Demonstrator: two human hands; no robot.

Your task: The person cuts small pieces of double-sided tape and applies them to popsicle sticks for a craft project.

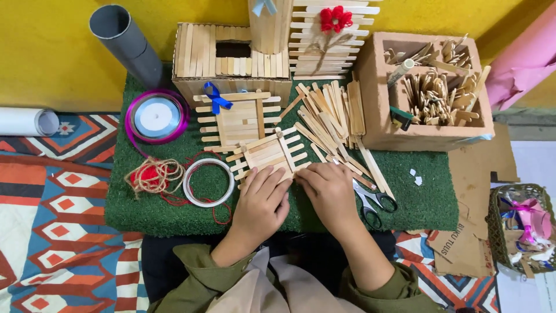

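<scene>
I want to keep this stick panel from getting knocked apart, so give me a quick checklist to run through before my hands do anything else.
1. Both hands on the panel: left hand and right hand rest at the edge of the small stick panel. Ok.
2. Panel flat on green mat: ok.
3. Glue set: cannot tell.
4. Scissors touching right hand, blades under it: not ok.
5. Loose sticks crowd the panel's right side: not ok.
6. Tape ring apart from panel: ok.

A home craft corner on the floor: a patterned woven rug (52, 220) lies beneath a green turf mat (423, 200), with a yellow wall (52, 52) at the far side, a cardboard box of wooden sticks (428, 87) far right, and ribbon spools (156, 116) to the left.
</scene>
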